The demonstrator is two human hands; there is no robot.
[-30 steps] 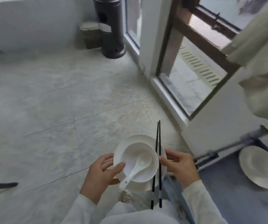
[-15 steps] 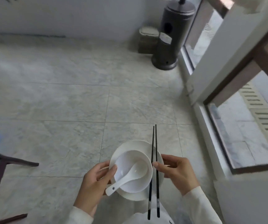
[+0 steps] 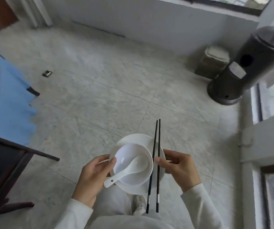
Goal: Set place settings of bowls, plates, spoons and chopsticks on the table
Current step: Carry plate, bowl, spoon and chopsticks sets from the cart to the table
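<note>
I carry one stacked setting in front of me above the floor. A white plate [image 3: 133, 138] lies underneath, with a white bowl [image 3: 129, 152] on it and a white spoon [image 3: 131, 169] resting in the bowl, handle toward the left. A pair of black chopsticks [image 3: 157, 146] lies across the plate's right side. My left hand [image 3: 91, 177] grips the plate's left edge, thumb on the bowl's rim. My right hand [image 3: 181, 169] grips the right edge, its thumb pressing the chopsticks down.
A table with a blue cloth [image 3: 4, 100] hangs into view at the left, with a dark wooden chair [image 3: 9, 164] beside it. A dark cylindrical heater [image 3: 242, 66] and a small bin [image 3: 214, 61] stand at the back right by the window. Marble floor lies ahead.
The view has swung left: the window has slid to the right edge and the blue-clothed table and chair have come into sight. Both hands keep the same hold on the stack.
</note>
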